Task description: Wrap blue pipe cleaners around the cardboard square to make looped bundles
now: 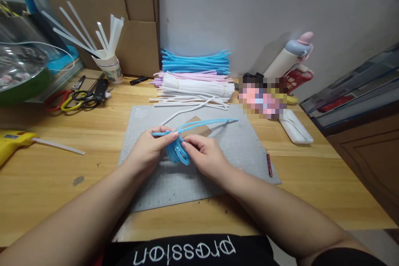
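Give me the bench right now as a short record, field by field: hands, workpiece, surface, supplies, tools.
Left hand: pinching the blue stems near the top
Right hand: thumb and fingers at the looped part
Workpiece: blue stems bent into loops, longer ends pointing right
Surface: grey cutting mat on a wooden table
Supplies: blue bundle and white bundle by the wall
Tools: scissors at left; yellow glue gun cut off by the picture's left edge

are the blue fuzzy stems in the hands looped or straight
Both: the blue fuzzy stems curl into loops low down, while longer ends stretch nearly straight rightward.
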A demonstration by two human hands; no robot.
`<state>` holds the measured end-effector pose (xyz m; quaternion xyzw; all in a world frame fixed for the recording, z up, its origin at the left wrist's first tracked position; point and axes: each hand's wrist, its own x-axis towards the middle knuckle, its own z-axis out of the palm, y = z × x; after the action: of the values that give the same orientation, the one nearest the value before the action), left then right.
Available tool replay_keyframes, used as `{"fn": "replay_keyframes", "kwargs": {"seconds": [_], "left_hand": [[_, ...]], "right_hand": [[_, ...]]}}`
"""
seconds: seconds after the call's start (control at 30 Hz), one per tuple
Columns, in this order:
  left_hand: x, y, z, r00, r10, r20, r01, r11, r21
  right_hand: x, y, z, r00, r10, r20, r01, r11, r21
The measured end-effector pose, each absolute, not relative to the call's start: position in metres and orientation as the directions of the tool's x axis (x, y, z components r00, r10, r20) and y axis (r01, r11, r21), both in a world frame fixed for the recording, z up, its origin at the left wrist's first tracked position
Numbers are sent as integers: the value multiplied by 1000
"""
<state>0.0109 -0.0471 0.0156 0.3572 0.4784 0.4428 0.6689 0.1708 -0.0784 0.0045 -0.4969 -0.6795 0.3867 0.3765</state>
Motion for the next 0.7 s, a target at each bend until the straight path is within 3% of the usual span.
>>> {"fn": "replay_keyframes", "kwargs": {"seconds": [0.2, 0.37, 0.5, 0.63, 0.7], "left_hand": [[13, -47, 18, 194, 906, -377, -312, 421, 851], [12, -48, 14, 233, 893, -386, -312, 445, 840], [13, -48, 12, 213, 896, -390, -318, 441, 840], [13, -45, 14, 106, 921, -376, -341, 389, 856], [11, -43, 16, 61, 923, -381, -349, 377, 858]], "right_hand": [[174, -77, 2, -146, 989, -26, 233, 9, -972], [174, -72, -4, -211, 958, -195, 21, -195, -980], [174, -68, -14, -173, 983, -63, -85, -78, -993], [181, -68, -16, -75, 994, 79, 51, 83, -995], [187, -70, -11, -96, 971, 217, 185, 232, -955]]}}
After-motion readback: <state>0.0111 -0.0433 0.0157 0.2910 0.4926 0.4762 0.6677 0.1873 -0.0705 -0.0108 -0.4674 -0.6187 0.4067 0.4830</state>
